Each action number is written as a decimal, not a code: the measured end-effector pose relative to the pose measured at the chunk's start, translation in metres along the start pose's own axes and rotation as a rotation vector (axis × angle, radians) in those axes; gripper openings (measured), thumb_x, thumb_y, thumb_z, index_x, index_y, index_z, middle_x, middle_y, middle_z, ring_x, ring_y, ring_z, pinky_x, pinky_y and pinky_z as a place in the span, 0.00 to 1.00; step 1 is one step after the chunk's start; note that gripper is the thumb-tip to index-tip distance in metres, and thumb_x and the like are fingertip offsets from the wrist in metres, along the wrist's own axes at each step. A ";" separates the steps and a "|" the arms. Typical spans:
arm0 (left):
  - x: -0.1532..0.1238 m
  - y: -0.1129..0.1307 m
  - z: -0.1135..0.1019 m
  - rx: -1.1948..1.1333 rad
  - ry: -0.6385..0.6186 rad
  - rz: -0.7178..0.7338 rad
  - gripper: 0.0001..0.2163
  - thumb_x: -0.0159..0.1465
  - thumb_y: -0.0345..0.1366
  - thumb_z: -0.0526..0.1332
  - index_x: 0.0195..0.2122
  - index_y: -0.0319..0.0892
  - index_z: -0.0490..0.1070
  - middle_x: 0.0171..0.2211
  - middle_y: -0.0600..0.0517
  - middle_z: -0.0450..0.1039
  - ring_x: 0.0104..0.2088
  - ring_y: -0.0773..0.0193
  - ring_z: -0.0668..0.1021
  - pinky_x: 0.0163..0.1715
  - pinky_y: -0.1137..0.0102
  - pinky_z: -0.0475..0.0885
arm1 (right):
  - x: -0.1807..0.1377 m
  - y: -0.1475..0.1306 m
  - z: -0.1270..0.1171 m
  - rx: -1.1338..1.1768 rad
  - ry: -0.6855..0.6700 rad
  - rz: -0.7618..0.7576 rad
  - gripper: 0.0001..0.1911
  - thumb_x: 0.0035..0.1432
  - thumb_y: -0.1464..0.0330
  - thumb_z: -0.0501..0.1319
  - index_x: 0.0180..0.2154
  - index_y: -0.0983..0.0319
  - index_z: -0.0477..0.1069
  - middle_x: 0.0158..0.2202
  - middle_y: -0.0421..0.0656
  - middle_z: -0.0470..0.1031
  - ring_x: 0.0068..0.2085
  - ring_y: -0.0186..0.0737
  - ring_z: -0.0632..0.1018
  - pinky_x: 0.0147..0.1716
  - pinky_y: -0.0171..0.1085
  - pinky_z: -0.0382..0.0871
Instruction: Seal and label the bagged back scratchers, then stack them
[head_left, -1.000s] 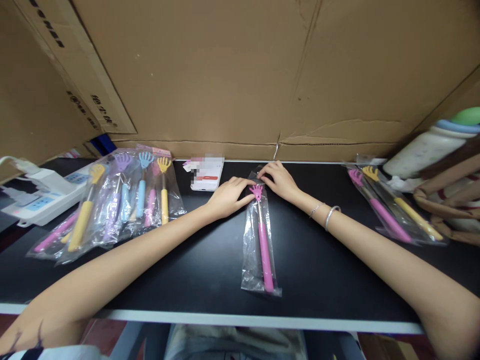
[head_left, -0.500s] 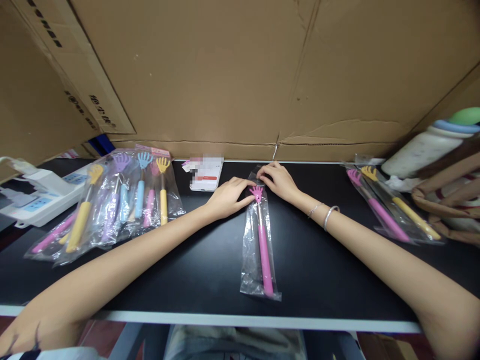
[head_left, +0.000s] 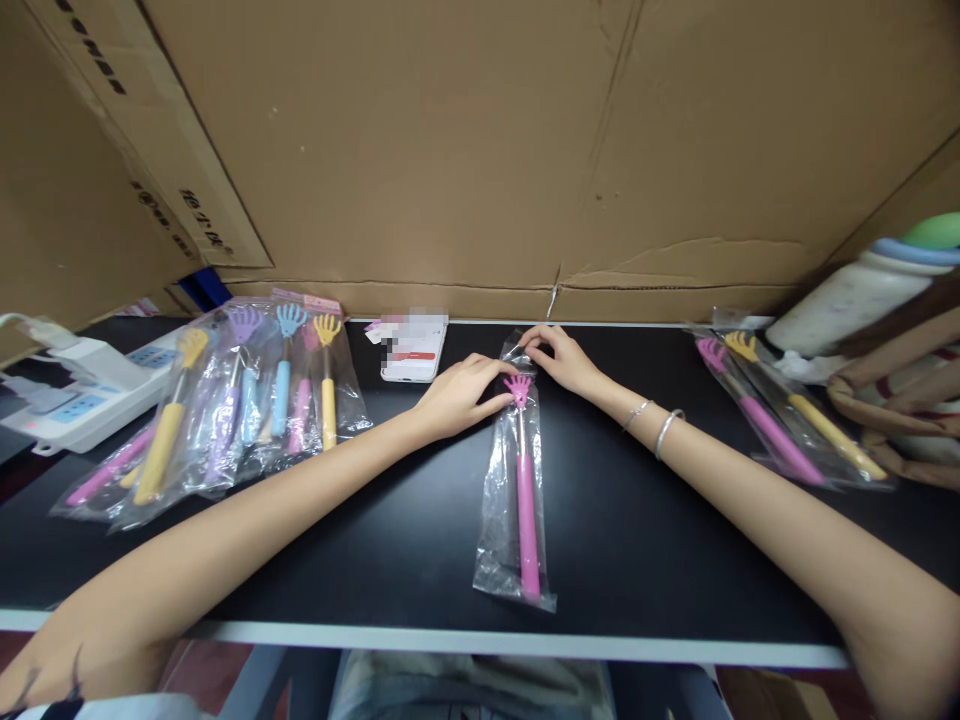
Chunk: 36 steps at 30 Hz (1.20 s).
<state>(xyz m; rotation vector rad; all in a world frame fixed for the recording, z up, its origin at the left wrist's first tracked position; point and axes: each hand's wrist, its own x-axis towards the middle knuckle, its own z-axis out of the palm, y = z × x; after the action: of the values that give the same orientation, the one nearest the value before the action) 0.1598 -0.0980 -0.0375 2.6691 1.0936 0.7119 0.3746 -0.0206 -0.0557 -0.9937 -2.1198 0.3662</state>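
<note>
A pink back scratcher (head_left: 529,510) lies inside a clear plastic bag (head_left: 495,545), its hand-shaped head pointing away from me. My left hand (head_left: 466,395) has its thumb and index finger on the bag's left edge beside the pink head. At the top end of the bag, my right hand (head_left: 561,358) is closed in a pinch on the plastic; the exact grip is partly hidden by the fingers.
Several bagged back scratchers (head_left: 225,420) overlap at left, beside a white power strip (head_left: 82,405). A phone (head_left: 414,350) lies behind my left hand. At right are two more bagged back scratchers (head_left: 780,435), a bottle (head_left: 855,300) and a brown bag (head_left: 885,400). Cardboard (head_left: 450,150) walls the back.
The lower end of the bag with the pink back scratcher has swung slightly left and towards me. My right hand has shifted a little to the right; my left hand stays almost in place.
</note>
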 end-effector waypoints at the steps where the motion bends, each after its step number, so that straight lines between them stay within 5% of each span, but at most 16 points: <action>1: 0.000 0.000 0.000 0.002 -0.001 0.003 0.15 0.66 0.43 0.53 0.51 0.45 0.64 0.50 0.49 0.71 0.52 0.57 0.69 0.50 0.61 0.67 | 0.001 0.002 0.001 0.029 0.006 0.014 0.07 0.56 0.69 0.55 0.36 0.60 0.70 0.36 0.44 0.74 0.42 0.43 0.71 0.45 0.44 0.65; 8: 0.000 -0.002 0.002 0.027 0.005 0.036 0.15 0.66 0.41 0.52 0.52 0.43 0.64 0.50 0.49 0.71 0.52 0.57 0.69 0.50 0.62 0.67 | 0.004 0.008 0.002 0.252 -0.005 0.079 0.06 0.53 0.69 0.57 0.35 0.60 0.66 0.28 0.39 0.71 0.31 0.37 0.74 0.43 0.43 0.67; 14: 0.000 -0.001 0.003 0.035 0.026 0.048 0.12 0.66 0.37 0.52 0.49 0.42 0.66 0.49 0.49 0.72 0.51 0.58 0.69 0.52 0.62 0.66 | 0.004 0.005 -0.001 0.311 -0.006 0.107 0.06 0.52 0.68 0.58 0.35 0.60 0.65 0.25 0.38 0.70 0.30 0.37 0.74 0.36 0.40 0.69; 24: 0.000 -0.003 0.004 0.077 0.033 0.058 0.13 0.66 0.36 0.52 0.50 0.42 0.66 0.46 0.48 0.72 0.50 0.58 0.70 0.49 0.62 0.68 | 0.002 0.002 0.000 0.343 0.036 0.086 0.07 0.53 0.66 0.58 0.35 0.61 0.66 0.27 0.39 0.72 0.32 0.38 0.75 0.39 0.41 0.67; 29: -0.001 -0.004 0.006 0.100 0.060 0.076 0.13 0.65 0.35 0.52 0.50 0.41 0.66 0.46 0.47 0.72 0.50 0.58 0.70 0.48 0.63 0.69 | -0.003 -0.014 -0.003 0.039 0.070 -0.026 0.05 0.55 0.70 0.55 0.34 0.61 0.68 0.29 0.42 0.73 0.38 0.42 0.72 0.42 0.42 0.63; 36: -0.001 -0.002 0.005 0.135 0.072 0.067 0.13 0.65 0.34 0.52 0.50 0.40 0.66 0.45 0.48 0.73 0.47 0.58 0.71 0.47 0.62 0.69 | -0.009 -0.037 -0.004 -0.376 -0.067 -0.151 0.09 0.58 0.74 0.53 0.34 0.59 0.71 0.33 0.43 0.75 0.41 0.44 0.69 0.42 0.43 0.56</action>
<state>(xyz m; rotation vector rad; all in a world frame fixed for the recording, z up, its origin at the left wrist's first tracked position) 0.1604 -0.0972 -0.0432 2.8261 1.1122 0.7785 0.3617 -0.0519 -0.0376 -1.0290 -2.3599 -0.0804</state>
